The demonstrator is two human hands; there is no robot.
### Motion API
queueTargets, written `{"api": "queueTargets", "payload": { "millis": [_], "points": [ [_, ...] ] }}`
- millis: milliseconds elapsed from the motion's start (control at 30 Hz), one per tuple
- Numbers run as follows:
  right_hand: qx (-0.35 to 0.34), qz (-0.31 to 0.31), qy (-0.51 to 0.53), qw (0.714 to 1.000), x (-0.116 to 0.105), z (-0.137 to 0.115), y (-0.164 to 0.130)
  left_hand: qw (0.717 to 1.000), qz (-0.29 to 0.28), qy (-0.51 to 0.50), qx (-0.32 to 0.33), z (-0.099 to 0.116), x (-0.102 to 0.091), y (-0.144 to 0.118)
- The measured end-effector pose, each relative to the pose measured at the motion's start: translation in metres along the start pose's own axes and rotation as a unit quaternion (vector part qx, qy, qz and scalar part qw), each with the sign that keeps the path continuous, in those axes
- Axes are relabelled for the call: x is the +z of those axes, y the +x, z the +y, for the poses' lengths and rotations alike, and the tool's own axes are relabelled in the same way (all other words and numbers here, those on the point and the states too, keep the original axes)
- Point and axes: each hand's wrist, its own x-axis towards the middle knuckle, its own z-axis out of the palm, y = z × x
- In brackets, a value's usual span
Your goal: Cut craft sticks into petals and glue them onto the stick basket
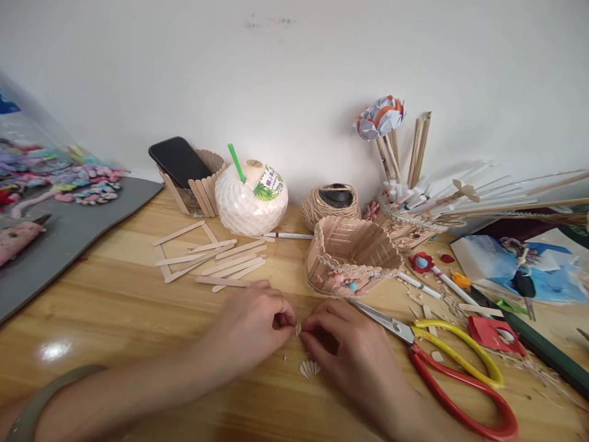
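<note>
Two hands (pixel 251 322) (pixel 343 350), one scissors (pixel 442 362), one coconut (pixel 251 196), one twine ball (pixel 329 205).

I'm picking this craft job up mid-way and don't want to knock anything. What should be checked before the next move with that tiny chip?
1. Chip held: ok. The small wooden chip is pinched between the fingertips of the left hand and the right hand.
2. Finished chips apart: ok. The fan of chips lies on the table just below the hands, untouched.
3. Scissors clear: not ok. The scissors lie beside the right hand, blades pointing towards it.
4. Stick basket clear: ok. The stick basket stands behind the hands, apart.
5. Glue on the chip: cannot tell.
</note>
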Motion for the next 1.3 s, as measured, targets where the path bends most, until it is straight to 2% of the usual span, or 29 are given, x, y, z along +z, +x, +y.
{"api": "queueTargets", "payload": {
  "millis": [333,667,900,1300],
  "points": [
    [-0.001,-0.001,-0.002,1.0,0.0,-0.001,0.001,1.0,-0.001,-0.006,-0.008,0.001,-0.001,0.0],
    [-0.004,0.008,0.059,0.998,-0.005,0.006,0.001,0.998,-0.007,-0.055,-0.015,-0.006,-0.004,0.002],
    [-0.013,-0.006,0.061,0.998,-0.003,0.008,0.001,1.0,-0.002,-0.029,0.012,-0.005,-0.002,0.001],
    [0.004,-0.021,0.044,0.999,-0.003,0.003,0.003,1.0,-0.003,-0.015,0.02,-0.001,0.0,0.001]
  ]
}}
